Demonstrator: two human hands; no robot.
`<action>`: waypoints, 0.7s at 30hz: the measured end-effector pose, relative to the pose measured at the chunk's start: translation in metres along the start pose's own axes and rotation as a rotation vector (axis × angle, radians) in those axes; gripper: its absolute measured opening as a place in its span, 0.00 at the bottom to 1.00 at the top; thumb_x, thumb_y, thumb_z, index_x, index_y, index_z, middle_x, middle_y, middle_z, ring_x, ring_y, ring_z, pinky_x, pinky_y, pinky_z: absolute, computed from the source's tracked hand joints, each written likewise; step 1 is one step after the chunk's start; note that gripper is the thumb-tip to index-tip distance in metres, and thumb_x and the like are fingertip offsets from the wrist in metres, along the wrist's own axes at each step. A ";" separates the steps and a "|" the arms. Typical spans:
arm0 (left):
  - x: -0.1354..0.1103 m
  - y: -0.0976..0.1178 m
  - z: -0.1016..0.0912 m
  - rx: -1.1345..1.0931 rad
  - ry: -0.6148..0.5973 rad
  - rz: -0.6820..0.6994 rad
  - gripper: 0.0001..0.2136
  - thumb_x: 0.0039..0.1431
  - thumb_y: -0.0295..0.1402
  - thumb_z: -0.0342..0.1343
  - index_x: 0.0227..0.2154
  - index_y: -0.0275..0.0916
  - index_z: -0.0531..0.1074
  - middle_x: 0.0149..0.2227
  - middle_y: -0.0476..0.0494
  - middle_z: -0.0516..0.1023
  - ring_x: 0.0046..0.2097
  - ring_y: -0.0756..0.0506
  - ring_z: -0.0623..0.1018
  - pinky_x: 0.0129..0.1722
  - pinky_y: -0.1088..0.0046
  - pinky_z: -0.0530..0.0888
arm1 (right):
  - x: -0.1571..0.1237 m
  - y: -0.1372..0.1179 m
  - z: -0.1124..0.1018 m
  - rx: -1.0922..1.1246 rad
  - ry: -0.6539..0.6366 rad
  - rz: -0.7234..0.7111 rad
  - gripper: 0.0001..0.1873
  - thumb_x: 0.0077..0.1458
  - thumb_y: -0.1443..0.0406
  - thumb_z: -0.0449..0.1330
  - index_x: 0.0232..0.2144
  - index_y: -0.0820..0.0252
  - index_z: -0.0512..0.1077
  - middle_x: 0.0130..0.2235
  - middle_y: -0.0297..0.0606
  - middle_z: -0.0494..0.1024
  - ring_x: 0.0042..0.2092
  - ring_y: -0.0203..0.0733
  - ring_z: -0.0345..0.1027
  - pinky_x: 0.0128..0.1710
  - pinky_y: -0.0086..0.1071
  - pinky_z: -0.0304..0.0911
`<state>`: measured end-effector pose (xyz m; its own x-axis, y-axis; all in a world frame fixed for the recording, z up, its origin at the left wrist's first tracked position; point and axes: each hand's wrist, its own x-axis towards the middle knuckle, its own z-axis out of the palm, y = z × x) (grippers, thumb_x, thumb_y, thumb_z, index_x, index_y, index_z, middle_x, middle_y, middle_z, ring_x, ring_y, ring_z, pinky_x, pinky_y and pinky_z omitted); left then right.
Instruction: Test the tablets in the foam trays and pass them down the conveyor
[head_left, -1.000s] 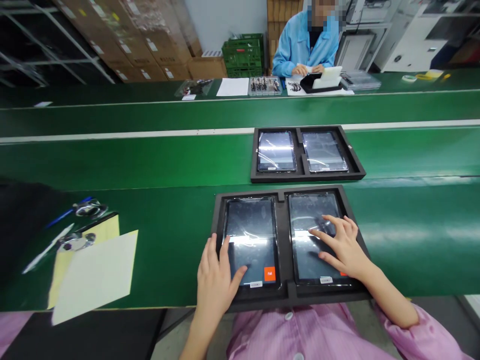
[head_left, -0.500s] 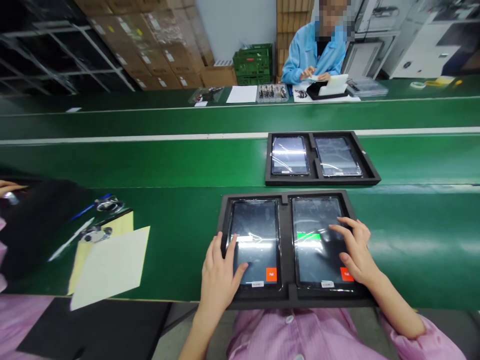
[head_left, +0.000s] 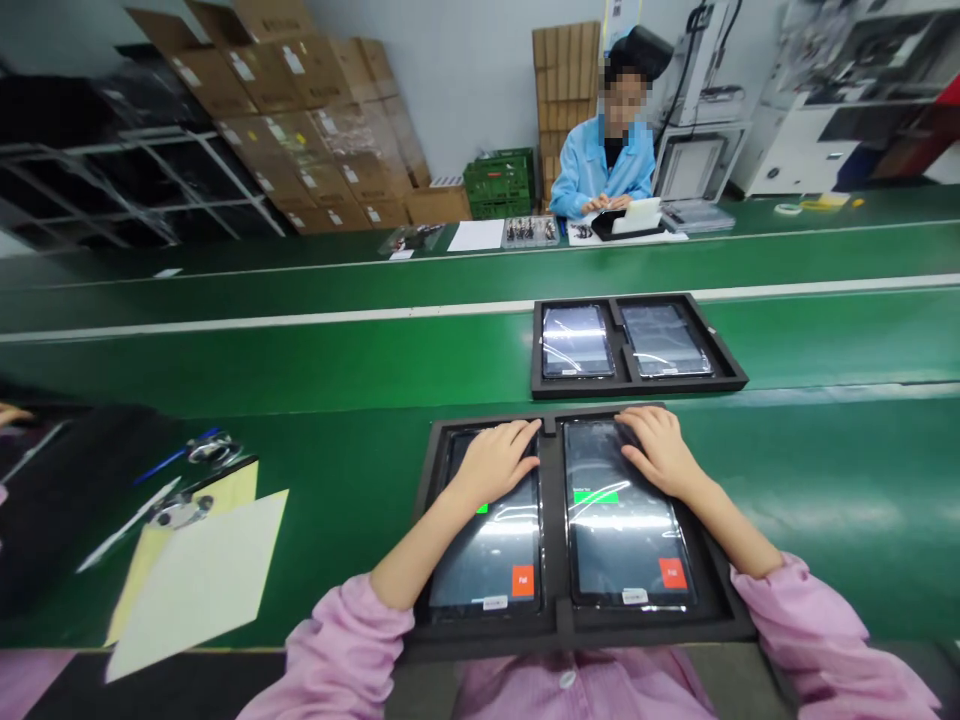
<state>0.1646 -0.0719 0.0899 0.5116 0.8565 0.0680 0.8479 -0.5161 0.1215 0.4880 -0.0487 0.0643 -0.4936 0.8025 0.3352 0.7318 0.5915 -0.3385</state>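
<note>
Fingers (head_left: 510, 435) of your left hand (head_left: 491, 465) lie nearly together, gently bent, with the thumb held apart, over the upper right part of the left near tablet (head_left: 484, 572). Your right hand (head_left: 664, 450) is shaped alike, fingers close together and thumb apart, at the top edge of the right near tablet (head_left: 626, 545). Whether either hand's fingertips press on the glass, I cannot tell.

These two tablets lie flat, side by side, one in each of the two compartments of a black near tray (head_left: 630, 630). Both have glossy, dark glass streaked with reflections. Each screen shows one orange-red square (head_left: 673, 575) at lower right, reading "Fail", and one green bar (head_left: 596, 497) toward the left; your left arm hides most of the left tablet's bar. Each has one small white label (head_left: 634, 597) at its bottom edge.

The near tray rests on the green bench (head_left: 345, 560), just in front of your pink shirt (head_left: 585, 690). Beyond it, a black far tray (head_left: 637, 386) holds two more tablets (head_left: 667, 340), making four in all.

To your left, one white sheet (head_left: 202, 590) overlaps one yellow sheet (head_left: 234, 490), near one blue pen (head_left: 169, 465).

Across from you is one co-worker in a light blue jacket (head_left: 581, 170), near green crates (head_left: 499, 180) and stacked cardboard boxes (head_left: 330, 150).
</note>
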 end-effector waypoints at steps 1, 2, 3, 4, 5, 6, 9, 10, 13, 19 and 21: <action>0.003 0.002 0.007 0.022 0.032 0.037 0.26 0.70 0.45 0.47 0.65 0.37 0.62 0.59 0.33 0.74 0.58 0.37 0.75 0.57 0.58 0.72 | -0.003 -0.002 0.001 -0.032 -0.007 -0.007 0.24 0.68 0.52 0.45 0.56 0.58 0.68 0.55 0.50 0.75 0.55 0.56 0.63 0.56 0.51 0.53; 0.003 0.002 0.013 0.032 0.064 0.080 0.27 0.70 0.46 0.46 0.66 0.37 0.60 0.60 0.32 0.73 0.59 0.36 0.74 0.58 0.57 0.71 | -0.005 -0.004 0.002 -0.060 -0.011 -0.009 0.24 0.68 0.52 0.46 0.56 0.58 0.67 0.55 0.50 0.75 0.55 0.56 0.62 0.56 0.52 0.52; 0.000 0.002 0.018 0.034 0.093 0.120 0.29 0.69 0.48 0.46 0.67 0.37 0.58 0.60 0.32 0.72 0.60 0.36 0.73 0.58 0.56 0.70 | -0.006 -0.005 0.002 -0.083 -0.017 -0.013 0.23 0.68 0.53 0.47 0.56 0.58 0.68 0.55 0.50 0.75 0.54 0.56 0.63 0.56 0.52 0.52; -0.004 0.001 0.022 0.030 0.113 0.156 0.30 0.69 0.49 0.46 0.68 0.37 0.57 0.60 0.32 0.73 0.60 0.35 0.72 0.58 0.56 0.70 | -0.007 -0.006 0.001 -0.099 -0.027 -0.020 0.22 0.68 0.53 0.47 0.55 0.57 0.68 0.54 0.50 0.76 0.54 0.55 0.63 0.56 0.52 0.51; -0.009 0.000 0.023 0.025 0.124 0.189 0.31 0.69 0.50 0.45 0.68 0.37 0.56 0.58 0.32 0.74 0.59 0.35 0.73 0.56 0.57 0.71 | -0.008 -0.006 0.001 -0.106 -0.036 -0.033 0.21 0.68 0.54 0.48 0.54 0.57 0.69 0.53 0.49 0.77 0.53 0.54 0.64 0.57 0.52 0.50; -0.014 -0.001 0.023 0.019 0.129 0.220 0.31 0.69 0.50 0.45 0.68 0.37 0.57 0.56 0.32 0.75 0.56 0.35 0.75 0.52 0.58 0.73 | -0.008 -0.007 0.000 -0.104 -0.044 -0.048 0.20 0.67 0.54 0.48 0.52 0.57 0.69 0.50 0.49 0.78 0.52 0.54 0.65 0.58 0.53 0.49; -0.021 -0.002 0.019 0.023 0.144 0.270 0.27 0.70 0.49 0.42 0.62 0.37 0.65 0.47 0.36 0.79 0.43 0.39 0.79 0.42 0.62 0.74 | -0.008 -0.006 -0.002 -0.033 -0.066 -0.100 0.16 0.67 0.56 0.48 0.46 0.57 0.71 0.42 0.44 0.80 0.46 0.50 0.68 0.57 0.51 0.50; -0.021 -0.003 0.017 0.023 0.161 0.260 0.25 0.70 0.49 0.41 0.57 0.37 0.69 0.45 0.37 0.79 0.40 0.40 0.79 0.40 0.62 0.74 | -0.008 -0.006 -0.003 0.002 -0.065 -0.107 0.16 0.68 0.56 0.48 0.44 0.56 0.71 0.40 0.43 0.79 0.44 0.49 0.68 0.56 0.50 0.51; -0.019 -0.007 0.015 -0.001 0.220 0.174 0.22 0.71 0.48 0.39 0.40 0.38 0.73 0.44 0.35 0.79 0.43 0.39 0.79 0.41 0.62 0.75 | -0.009 -0.005 -0.004 0.057 -0.012 -0.061 0.16 0.68 0.56 0.46 0.43 0.57 0.70 0.40 0.43 0.79 0.44 0.49 0.68 0.53 0.48 0.53; -0.015 -0.015 0.018 -0.056 0.138 0.192 0.19 0.70 0.46 0.41 0.33 0.40 0.69 0.53 0.34 0.77 0.57 0.38 0.75 0.53 0.59 0.75 | -0.005 -0.007 -0.005 0.031 -0.033 0.022 0.16 0.66 0.55 0.49 0.44 0.58 0.70 0.46 0.47 0.79 0.50 0.52 0.68 0.54 0.49 0.52; -0.017 -0.014 0.018 -0.061 0.129 0.219 0.19 0.70 0.46 0.41 0.35 0.40 0.71 0.49 0.36 0.78 0.53 0.39 0.77 0.52 0.61 0.75 | -0.006 -0.006 -0.006 0.103 -0.057 -0.008 0.17 0.66 0.54 0.47 0.38 0.57 0.71 0.40 0.44 0.79 0.43 0.49 0.69 0.52 0.47 0.55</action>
<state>0.1463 -0.0796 0.0691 0.6568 0.7198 0.2248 0.7069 -0.6914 0.1488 0.4893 -0.0574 0.0694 -0.5272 0.7992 0.2886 0.6772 0.6003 -0.4255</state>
